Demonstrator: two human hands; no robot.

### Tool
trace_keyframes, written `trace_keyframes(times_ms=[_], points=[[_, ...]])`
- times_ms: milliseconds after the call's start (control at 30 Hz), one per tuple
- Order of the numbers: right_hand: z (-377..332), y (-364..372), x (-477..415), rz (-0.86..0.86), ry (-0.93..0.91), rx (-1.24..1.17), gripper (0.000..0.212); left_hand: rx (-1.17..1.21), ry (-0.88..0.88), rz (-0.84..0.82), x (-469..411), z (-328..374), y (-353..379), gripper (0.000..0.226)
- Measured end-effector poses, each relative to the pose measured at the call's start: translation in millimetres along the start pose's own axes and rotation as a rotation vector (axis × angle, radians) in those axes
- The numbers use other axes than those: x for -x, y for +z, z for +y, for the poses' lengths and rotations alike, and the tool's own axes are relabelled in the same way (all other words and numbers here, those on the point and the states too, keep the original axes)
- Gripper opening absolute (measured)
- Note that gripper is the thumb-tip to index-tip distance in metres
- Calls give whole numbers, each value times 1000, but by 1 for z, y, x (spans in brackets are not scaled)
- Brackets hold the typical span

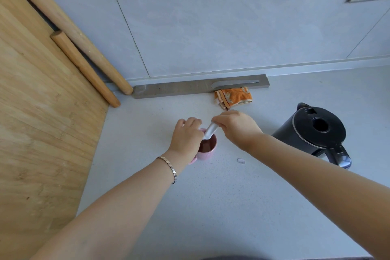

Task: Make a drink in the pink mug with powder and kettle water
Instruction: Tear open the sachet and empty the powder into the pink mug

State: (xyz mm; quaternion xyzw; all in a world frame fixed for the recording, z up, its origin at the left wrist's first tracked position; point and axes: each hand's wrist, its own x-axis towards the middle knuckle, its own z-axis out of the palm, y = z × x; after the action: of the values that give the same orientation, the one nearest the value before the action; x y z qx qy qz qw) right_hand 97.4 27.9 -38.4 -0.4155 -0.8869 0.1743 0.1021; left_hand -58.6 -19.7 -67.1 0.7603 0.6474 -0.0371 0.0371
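My right grip [234, 127] pinches the light, floppy sachet [211, 130] by its top end, tipping it into the mug [206, 154] on the tabletop [211, 196], while my left grip [185, 135] curls round the hard, breakable rim to steady it, the kettle [316, 131] nearby.

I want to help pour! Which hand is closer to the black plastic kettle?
Right. The right hand, pinching a silver foil sachet over the round pink mug, is left of the black kettle; the left hand holds the mug, farther left.
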Motion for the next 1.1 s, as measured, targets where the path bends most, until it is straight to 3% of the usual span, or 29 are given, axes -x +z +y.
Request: trace_keyframes(times_ms=[67,167,300,367,500,667,900,967,1100], points=[[-3,-1,-3,-26,-63,69,32,-132,45,13,-2,2,-3,38],[-8,-5,-4,-90,-94,141,33,-157,86,-78,-2,2,3,41],[-10,-3,-5,-99,-87,133,34,-182,110,-80,-1,1,-2,43],[-9,1,-6,-97,-66,98,30,-115,111,-97,0,1,0,39],[1,11,-3,-35,61,-36,31,213,-83,50,1,-3,10,32],[14,20,17,-64,202,-118,25,387,-183,56,4,-6,13,46],[4,17,16,-4,38,-9,28,411,-207,75,7,-3,14,40],[-5,9,6,16,-109,81,32,478,-276,154,9,-2,14,36],[-30,-2,-11,-127,-523,423,21,707,-545,285,17,-8,13,45]])
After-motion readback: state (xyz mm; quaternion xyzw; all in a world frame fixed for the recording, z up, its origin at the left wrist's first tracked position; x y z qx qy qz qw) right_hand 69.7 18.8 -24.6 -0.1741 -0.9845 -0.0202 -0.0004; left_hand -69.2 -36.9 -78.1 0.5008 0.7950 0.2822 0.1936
